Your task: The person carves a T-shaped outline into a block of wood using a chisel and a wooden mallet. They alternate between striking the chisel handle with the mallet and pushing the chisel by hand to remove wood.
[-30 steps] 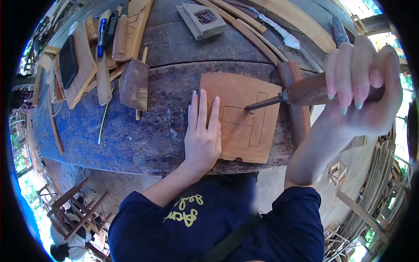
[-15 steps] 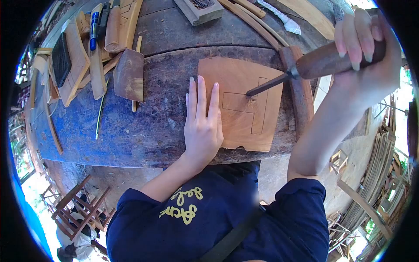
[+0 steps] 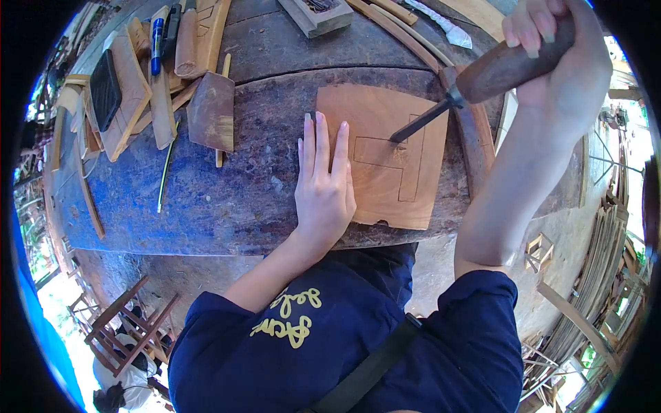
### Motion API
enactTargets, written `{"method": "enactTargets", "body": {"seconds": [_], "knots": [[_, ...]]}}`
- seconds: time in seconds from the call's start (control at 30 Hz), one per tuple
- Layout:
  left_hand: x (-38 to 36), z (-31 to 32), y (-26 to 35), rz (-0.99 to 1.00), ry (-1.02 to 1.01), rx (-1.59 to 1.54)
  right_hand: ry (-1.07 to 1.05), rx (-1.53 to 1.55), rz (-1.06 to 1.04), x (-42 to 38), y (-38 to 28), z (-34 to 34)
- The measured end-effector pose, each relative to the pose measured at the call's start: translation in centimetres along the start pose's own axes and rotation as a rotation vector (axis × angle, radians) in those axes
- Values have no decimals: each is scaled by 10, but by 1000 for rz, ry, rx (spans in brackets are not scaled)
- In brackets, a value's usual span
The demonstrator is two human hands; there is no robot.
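A flat wooden board (image 3: 396,182) with a T-like outline drawn on it lies on the workbench. My left hand (image 3: 325,199) rests flat across the board's left edge, fingers stretched out and holding nothing. Wrapped around the thick wooden handle of a chisel (image 3: 421,122) is my right hand (image 3: 561,58), raised at the upper right. The chisel slants down to the left, its tip at the board's surface by the drawn lines, near a small mark. Part of the handle is hidden by my right hand.
The worn workbench (image 3: 255,206) has blue stains on its left. Wood pieces (image 3: 127,96), a blue marker (image 3: 157,45) and a dark sharpening-stone-like block (image 3: 105,89) are piled there. A wooden bar (image 3: 471,131) lies right of the board; a shallow box (image 3: 320,20) stands behind.
My right hand has shifted left and farther up in the view, changing the handle's slant, while the chisel tip stays at about the same spot. My left hand remains on the board.
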State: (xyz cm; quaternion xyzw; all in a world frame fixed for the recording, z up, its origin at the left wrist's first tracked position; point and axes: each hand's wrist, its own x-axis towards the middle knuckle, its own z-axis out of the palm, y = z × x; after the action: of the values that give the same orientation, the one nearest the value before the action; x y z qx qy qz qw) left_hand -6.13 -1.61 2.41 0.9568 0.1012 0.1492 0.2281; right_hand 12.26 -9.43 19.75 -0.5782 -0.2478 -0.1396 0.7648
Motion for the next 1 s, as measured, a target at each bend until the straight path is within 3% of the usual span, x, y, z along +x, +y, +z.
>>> {"method": "enactTargets", "body": {"seconds": [0.2, 0.3, 0.4, 0.47, 0.53, 0.57, 0.6, 0.83, 1.0], "knots": [[-2, 0, 1, -5, 6, -51, 92, -117, 4, -3, -3, -5], [-2, 2, 2, -20, 9, -39, 260, -227, 108, -14, -22, -9], [-4, 3, 2, -32, 3, -29, -81, 141, 53, -27, -36, -49], [-4, 4, 0, -37, 3, -31, -7, 136, 0, -33, -54, -57], [-3, 3, -1, -18, -7, -52, -65, 52, -103, -33, -67, -60], [-3, 1, -2, -21, -7, -53, 65, -59, -156, -42, -70, -59], [-2, 0, -4, 10, -26, -61, 63, -58, -156, -44, -73, -67], [17, -20, -25, 254, -160, -28, -167, 33, -152, -74, -75, -100], [27, -25, -2, 387, -132, -45, -158, 56, -158, -87, -76, -94]]}}
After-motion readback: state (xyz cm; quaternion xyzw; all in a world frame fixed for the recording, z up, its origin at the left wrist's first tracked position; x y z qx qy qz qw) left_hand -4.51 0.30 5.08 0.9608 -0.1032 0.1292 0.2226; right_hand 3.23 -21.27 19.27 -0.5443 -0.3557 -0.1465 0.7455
